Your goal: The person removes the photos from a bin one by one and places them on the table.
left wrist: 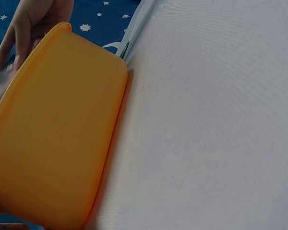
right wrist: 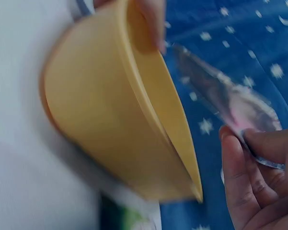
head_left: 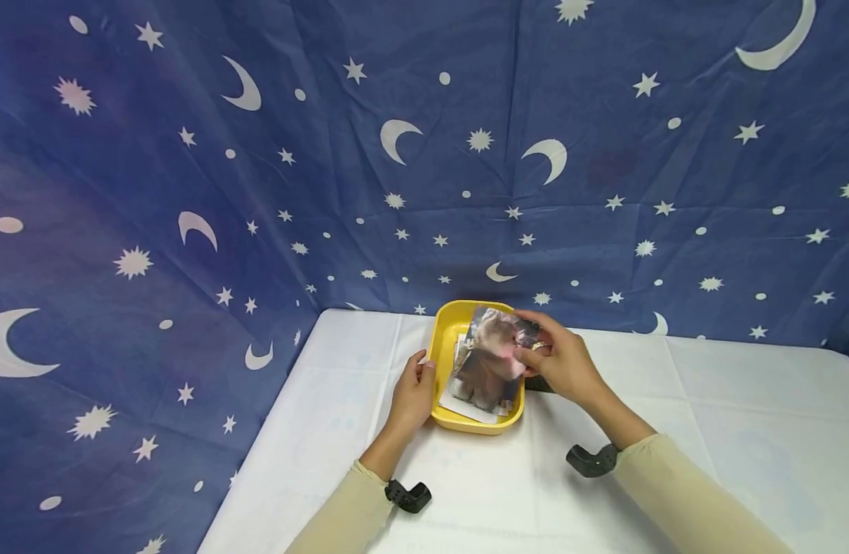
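A yellow plastic basin (head_left: 466,425) stands on the white-covered table near its back edge. My left hand (head_left: 412,392) grips its left rim, with the thumb over the edge. Above the basin's right side, my right hand (head_left: 559,358) pinches a glossy picture card (head_left: 497,335) between thumb and fingers. The right wrist view shows that card (right wrist: 230,98) tilted and apart from the rim. White-edged papers (head_left: 466,408) lie inside the basin, partly hidden under the card; what they show cannot be made out.
A dark flat item (head_left: 538,383) lies on the table against the basin's right side, partly covered; the right wrist view shows green on it. Behind the white tablecloth (head_left: 708,431) hangs a blue curtain (head_left: 466,177) with moons and stars, also along the left.
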The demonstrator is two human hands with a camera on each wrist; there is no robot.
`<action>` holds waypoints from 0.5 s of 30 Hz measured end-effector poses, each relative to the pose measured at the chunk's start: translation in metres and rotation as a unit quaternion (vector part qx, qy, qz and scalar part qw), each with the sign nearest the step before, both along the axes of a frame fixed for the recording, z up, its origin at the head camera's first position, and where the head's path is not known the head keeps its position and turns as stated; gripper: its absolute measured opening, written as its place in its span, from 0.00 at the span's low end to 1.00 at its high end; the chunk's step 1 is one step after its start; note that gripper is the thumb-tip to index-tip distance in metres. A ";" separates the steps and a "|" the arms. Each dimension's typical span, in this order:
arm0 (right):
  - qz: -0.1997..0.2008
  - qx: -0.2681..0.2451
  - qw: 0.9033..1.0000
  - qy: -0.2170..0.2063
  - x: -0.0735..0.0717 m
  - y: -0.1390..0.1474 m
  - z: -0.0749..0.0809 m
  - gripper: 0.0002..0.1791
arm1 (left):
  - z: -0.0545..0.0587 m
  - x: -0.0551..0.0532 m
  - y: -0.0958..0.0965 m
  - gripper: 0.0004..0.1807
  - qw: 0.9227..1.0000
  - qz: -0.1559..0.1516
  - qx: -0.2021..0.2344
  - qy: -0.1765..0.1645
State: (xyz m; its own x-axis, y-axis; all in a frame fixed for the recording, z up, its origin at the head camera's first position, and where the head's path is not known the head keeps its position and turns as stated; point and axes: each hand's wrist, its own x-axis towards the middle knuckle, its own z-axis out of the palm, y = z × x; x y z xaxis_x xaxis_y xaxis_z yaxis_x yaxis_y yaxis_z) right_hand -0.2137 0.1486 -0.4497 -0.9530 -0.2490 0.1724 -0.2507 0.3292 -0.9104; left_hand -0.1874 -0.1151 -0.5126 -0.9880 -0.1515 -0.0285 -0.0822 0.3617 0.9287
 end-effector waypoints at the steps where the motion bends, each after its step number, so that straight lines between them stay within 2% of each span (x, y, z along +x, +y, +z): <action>1: -0.013 -0.016 1.000 -0.001 -0.001 0.008 0.002 0.38 | 0.000 0.000 0.000 0.25 1.000 0.001 -0.001 -0.002; 3: -0.038 -0.030 0.999 0.003 -0.004 0.026 0.004 0.36 | 0.000 0.000 0.000 0.25 1.000 0.003 -0.003 -0.004; 5: -0.068 -0.021 0.997 0.009 -0.006 0.046 0.005 0.34 | 0.000 0.000 0.000 0.25 1.000 0.006 -0.004 -0.007; 9: -0.118 0.065 0.990 0.032 -0.010 0.088 0.003 0.30 | 0.000 -0.001 0.000 0.25 1.000 0.008 -0.009 -0.011; 11: -0.126 0.115 0.985 0.034 -0.013 0.108 0.000 0.30 | 0.000 -0.001 0.001 0.26 1.000 0.007 -0.010 -0.013; 15: -0.109 0.188 0.976 0.034 -0.018 0.144 -0.014 0.28 | -0.001 -0.002 0.001 0.26 1.000 0.006 -0.011 -0.015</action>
